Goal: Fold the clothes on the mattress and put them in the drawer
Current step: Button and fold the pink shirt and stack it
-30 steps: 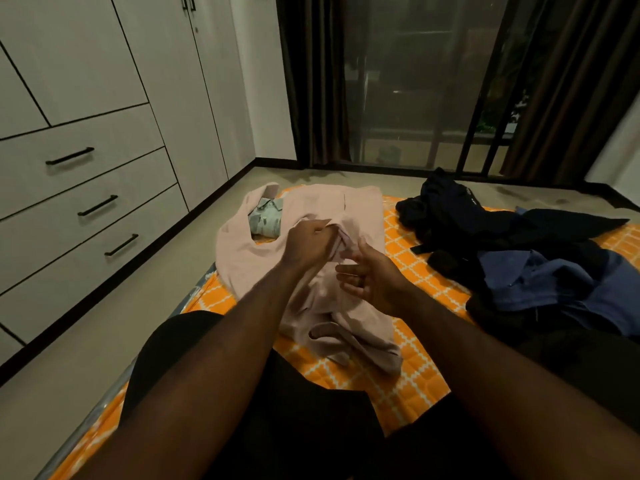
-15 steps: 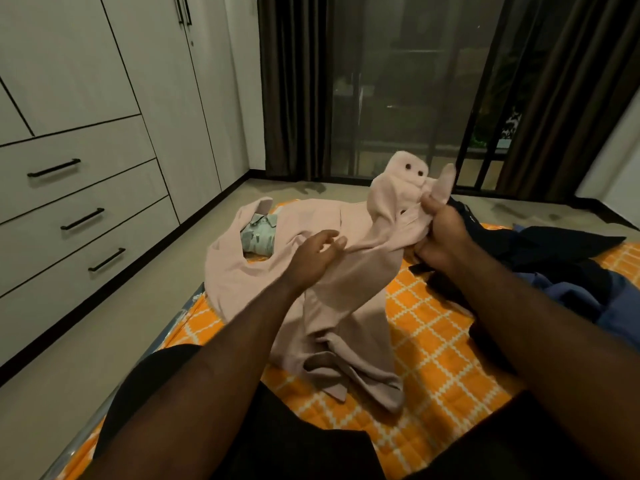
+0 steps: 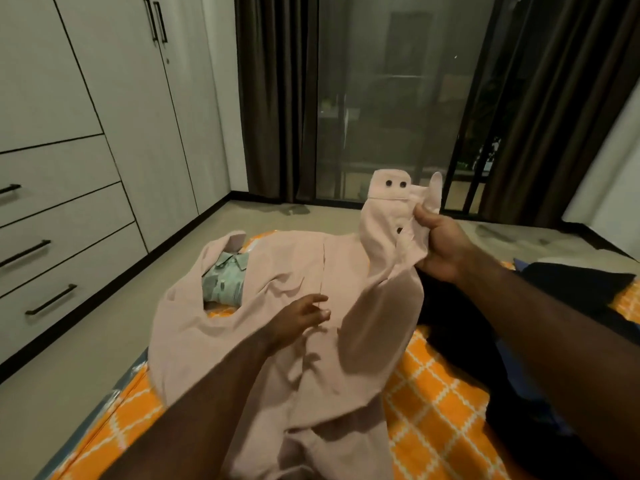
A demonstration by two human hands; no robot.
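Sleeve fold on pink shirt (image 3: 277,271)

Right hand (image 3: 440,247) pinches the raised cuff (image 3: 388,192); left hand (image 3: 298,317), fingers spread, rests on the body. Pulling could drag it askew.

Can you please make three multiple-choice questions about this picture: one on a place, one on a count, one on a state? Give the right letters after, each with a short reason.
1. Where does the green patterned shirt lie?
A. On the floor by the drawers
B. On the mattress, partly under the pink shirt
C. In the right hand

2. How many dark buttons show on the raised cuff of the pink shirt?
A. Two
B. Five
C. None

3. What is the right hand doing?
A. Resting flat on the mattress
B. Pulling a drawer handle
C. Gripping the pink sleeve and holding it up

Answers:
1. B: the green shirt peeks out through the pink shirt's open part, on the orange mattress.
2. A: two dark buttons sit side by side on the cuff.
3. C: the fingers are closed on the sleeve, whose cuff stands above the hand.
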